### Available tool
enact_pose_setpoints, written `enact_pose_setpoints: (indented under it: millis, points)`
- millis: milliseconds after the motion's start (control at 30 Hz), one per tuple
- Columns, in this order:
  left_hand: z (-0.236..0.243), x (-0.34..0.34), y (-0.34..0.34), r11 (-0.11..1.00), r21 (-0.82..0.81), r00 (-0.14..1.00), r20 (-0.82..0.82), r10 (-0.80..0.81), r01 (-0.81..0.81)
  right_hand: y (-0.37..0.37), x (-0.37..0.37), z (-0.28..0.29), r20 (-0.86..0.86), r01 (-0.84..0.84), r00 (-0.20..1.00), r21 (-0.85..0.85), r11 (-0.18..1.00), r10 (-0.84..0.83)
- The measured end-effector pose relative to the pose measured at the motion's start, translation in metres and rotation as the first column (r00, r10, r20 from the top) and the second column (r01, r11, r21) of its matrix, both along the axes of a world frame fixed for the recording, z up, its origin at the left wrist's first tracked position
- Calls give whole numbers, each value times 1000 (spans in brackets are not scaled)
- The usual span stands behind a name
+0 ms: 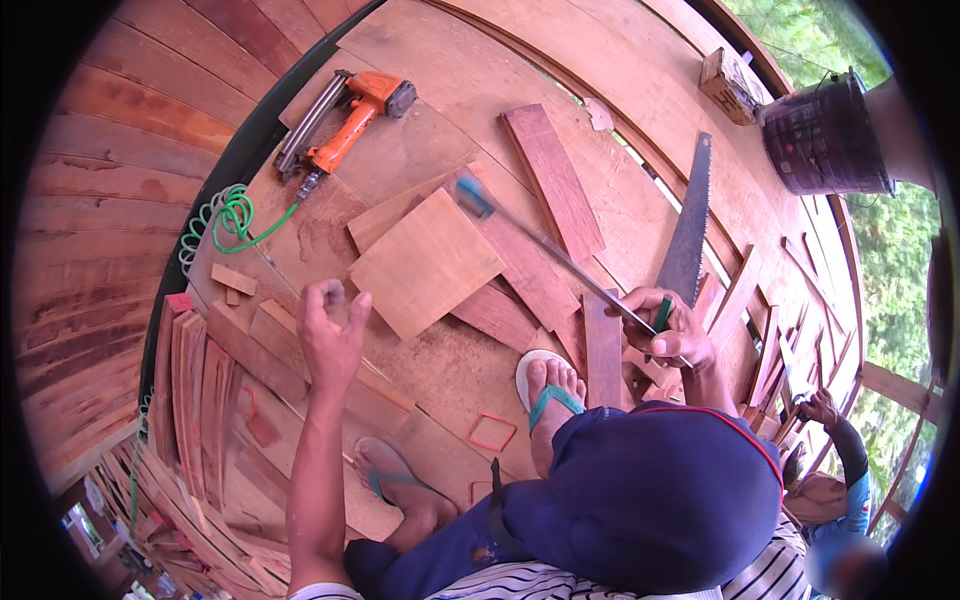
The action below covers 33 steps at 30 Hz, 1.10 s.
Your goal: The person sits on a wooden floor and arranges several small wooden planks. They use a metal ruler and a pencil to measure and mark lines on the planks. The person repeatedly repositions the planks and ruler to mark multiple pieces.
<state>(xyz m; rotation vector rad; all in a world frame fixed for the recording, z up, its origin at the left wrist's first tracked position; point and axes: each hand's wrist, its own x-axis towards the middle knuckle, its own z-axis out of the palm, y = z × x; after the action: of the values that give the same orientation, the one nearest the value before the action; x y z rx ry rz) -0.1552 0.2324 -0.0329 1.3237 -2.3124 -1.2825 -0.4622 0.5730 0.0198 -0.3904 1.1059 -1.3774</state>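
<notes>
My right hand [672, 330] is closed around a long, thin metal strip with a blurred blue block [472, 194] at its far end, seemingly a try square [570, 265]. Something green [663, 313] shows at the same hand's fingers; whether it is held I cannot tell. My left hand [335, 325] is raised, fingers loosely bent and thumb apart, with nothing in it. To its right lies a square light-wood board [428, 265], resting on reddish planks [525, 262]. The blue block hovers over or beside the board's far corner. A handsaw [688, 230] lies beyond my right hand.
At the far left lies an orange nail gun [365, 112] with a coiled green hose [235, 215]. Wood strips [205, 400] are stacked at left. My sandalled foot [550, 388] stands near the planks. Far right are a dark bucket [825, 135] and a co-worker's arm [850, 455].
</notes>
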Motion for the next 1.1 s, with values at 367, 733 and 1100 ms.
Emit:
enact_pose_setpoints:
  millis: [367, 733, 1100]
  points:
    - [66, -3, 45, -185, 740, 614, -648, -450, 646, -81, -14, -39, 202, -653, 700, -207, 729, 685]
    - [60, -34, 89, 806, 488, 937, -257, -236, 336, -74, -12, -49, -469, 477, 816, 218, 851, -337]
    - [-19, -42, 88, 934, 242, 960, 24, -278, 264, -89, 155, -99, 20, 187, 978, 342, 921, -206]
